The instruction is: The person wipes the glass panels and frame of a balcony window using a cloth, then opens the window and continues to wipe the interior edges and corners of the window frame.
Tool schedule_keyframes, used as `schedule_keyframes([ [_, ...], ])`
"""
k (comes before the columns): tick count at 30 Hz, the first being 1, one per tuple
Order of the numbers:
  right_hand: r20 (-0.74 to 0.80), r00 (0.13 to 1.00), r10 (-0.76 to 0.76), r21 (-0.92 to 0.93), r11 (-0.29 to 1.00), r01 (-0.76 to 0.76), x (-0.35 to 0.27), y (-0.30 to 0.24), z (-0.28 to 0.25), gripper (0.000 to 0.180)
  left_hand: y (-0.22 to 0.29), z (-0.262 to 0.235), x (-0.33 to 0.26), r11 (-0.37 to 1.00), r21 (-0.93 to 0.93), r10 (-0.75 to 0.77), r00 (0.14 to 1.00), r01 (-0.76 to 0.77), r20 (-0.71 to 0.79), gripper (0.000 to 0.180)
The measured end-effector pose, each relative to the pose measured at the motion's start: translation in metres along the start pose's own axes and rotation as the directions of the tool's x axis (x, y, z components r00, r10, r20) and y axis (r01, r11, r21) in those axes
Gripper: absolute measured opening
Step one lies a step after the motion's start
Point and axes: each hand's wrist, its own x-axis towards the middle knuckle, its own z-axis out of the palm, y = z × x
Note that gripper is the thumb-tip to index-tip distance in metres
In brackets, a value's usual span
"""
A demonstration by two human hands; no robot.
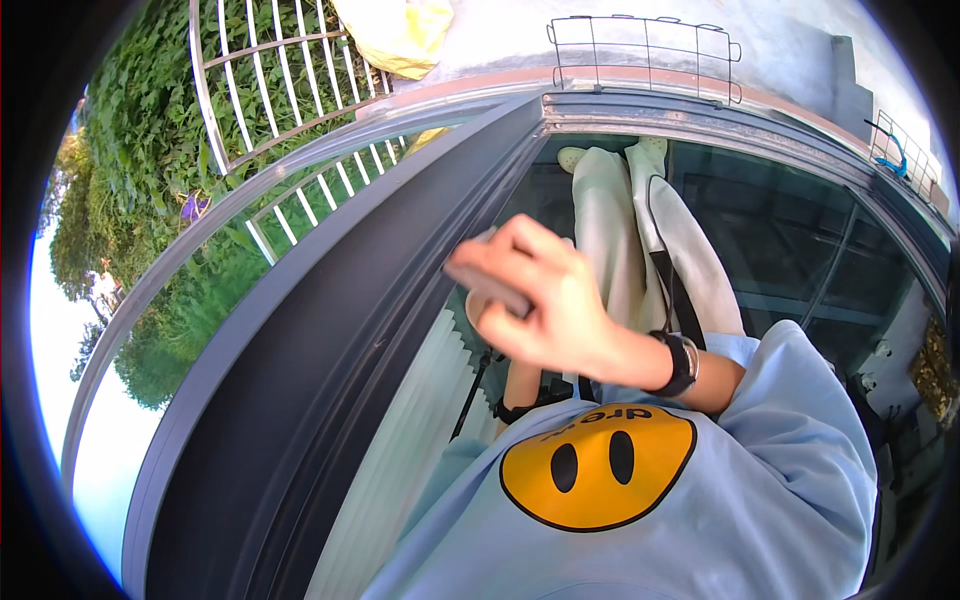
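My right hand (535, 295), with a black band on its wrist, is closed around a flat grey-brown pad (500, 288). Motion blurs the pad, so its exact kind is unclear. The hand is over the dark glass pane (770, 225), close to the dark window frame (300, 330); whether the pad touches either, I cannot tell. Behind the hand, part of a second banded forearm (517, 385) shows. It may be my left arm or a reflection, and no left hand is visible there.
Pale trousers (610, 215) and light shoes show inside the framed area, possibly mirrored. A white ribbed panel (395, 480) lies along the frame. Beyond stand a wire rack (650, 55), a yellow-white sack (405, 35), white railings (258, 75) and green plants (145, 120).
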Motion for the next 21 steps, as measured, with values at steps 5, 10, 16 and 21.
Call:
schedule_keyframes([
  [5, 0.045, 0.987, -0.155, 0.198, 0.970, 0.143, -0.007, -0.069, 0.000, 0.043, 0.003, -0.028, 0.004, 0.793, -0.568, 0.101, 0.872, 0.220, 0.479, 0.056],
  [10, 0.019, 0.981, -0.195, 0.121, 0.974, 0.192, -0.004, -0.049, 0.003, 0.041, 0.010, -0.012, -0.003, 0.911, -0.408, -0.026, 0.996, 0.060, 0.089, 0.059],
  [16, -0.001, 1.000, 0.030, -0.143, 0.989, -0.030, 0.003, 0.037, -0.005, 0.035, 0.006, 0.023, 0.002, 0.989, 0.051, -0.084, 0.824, 0.135, -0.561, 0.064],
  [21, 0.038, 0.982, 0.184, -0.234, 0.957, -0.170, 0.016, 0.122, -0.011, 0.031, 0.000, 0.008, 0.008, 0.923, 0.030, -0.377, 0.917, 0.383, -0.129, 0.069],
])
